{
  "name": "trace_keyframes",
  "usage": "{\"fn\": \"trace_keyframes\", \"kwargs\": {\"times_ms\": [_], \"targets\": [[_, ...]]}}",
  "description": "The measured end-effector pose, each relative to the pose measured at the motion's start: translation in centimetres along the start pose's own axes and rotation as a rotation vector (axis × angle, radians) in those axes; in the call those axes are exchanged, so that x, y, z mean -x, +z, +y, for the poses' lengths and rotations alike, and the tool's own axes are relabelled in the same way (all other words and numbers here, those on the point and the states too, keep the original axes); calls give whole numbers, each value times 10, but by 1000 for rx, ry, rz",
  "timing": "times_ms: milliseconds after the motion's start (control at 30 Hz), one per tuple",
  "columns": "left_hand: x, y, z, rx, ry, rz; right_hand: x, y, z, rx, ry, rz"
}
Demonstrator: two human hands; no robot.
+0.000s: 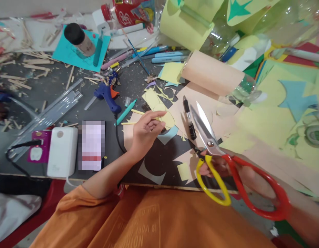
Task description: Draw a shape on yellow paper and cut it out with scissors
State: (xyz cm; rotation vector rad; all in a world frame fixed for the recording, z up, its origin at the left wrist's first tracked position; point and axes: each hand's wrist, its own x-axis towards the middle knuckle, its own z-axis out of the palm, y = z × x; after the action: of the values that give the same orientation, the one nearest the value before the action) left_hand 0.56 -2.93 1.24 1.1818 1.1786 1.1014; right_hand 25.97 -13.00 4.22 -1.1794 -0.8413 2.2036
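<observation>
left hand point(149, 129): fingers half curled, thumb and index a little apart over a pale yellow oval cut-out point(170, 119); can't tell if they pinch it or just rest there. right hand point(220, 167): fingers curled round the handles of the scissors point(210, 143), blades slightly parted, tips toward 11 o'clock, no paper seen between them.

handling: scissors are stiff metal and probably the heaviest thing in reach; grip belongs on the red and yellow loops, off the blades. cut-out looks thin and light, should crease easily; i'd take it by the rim with a flat pinch.

around, clock centred on left hand: black pen point(187, 113) at 3, just beside the blades, easiest thing to knock. paper-wrapped bottle point(212, 72) between 1 and 2, on its side, could roll. teal marker point(127, 112) at 10, near the wrist. blue glue gun point(106, 96) further out at 10, its cord point(116, 131) running down toward the forearm, snag risk. phone point(93, 144) between 8 and 9, white power bank point(61, 155) past it. paper scraps point(184, 171) at 4 to 5, loose on the worktop point(161, 151).
</observation>
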Motion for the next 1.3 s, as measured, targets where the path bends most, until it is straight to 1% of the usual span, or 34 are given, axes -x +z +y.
{"fn": "trace_keyframes", "kwargs": {"times_ms": [100,167,233,300,400,500,767,933,1100,1300], "targets": [[0,0,-1,10,56,-23,-4,1,-1,-4,44,-29],[0,0,-1,31,52,-30,-9,5,-7,21,71,-19],[1,0,-2,53,55,-35,-15,11,-13,55,89,25],[1,-1,-2,67,67,-35,-19,17,-17,104,64,56],[1,-2,-4,81,64,-48,-23,20,-19,169,23,35],[3,-3,-5,95,52,-96,-26,20,-19,193,-5,30],[7,-3,-4,135,33,-185,-41,29,-30,205,-37,154],[7,-3,-5,163,51,-190,-46,34,-35,145,-67,148],[8,-3,-5,134,44,-192,-49,34,-35,154,-58,161],[9,-3,-5,141,40,-211,-51,34,-32,158,-62,142]]}}
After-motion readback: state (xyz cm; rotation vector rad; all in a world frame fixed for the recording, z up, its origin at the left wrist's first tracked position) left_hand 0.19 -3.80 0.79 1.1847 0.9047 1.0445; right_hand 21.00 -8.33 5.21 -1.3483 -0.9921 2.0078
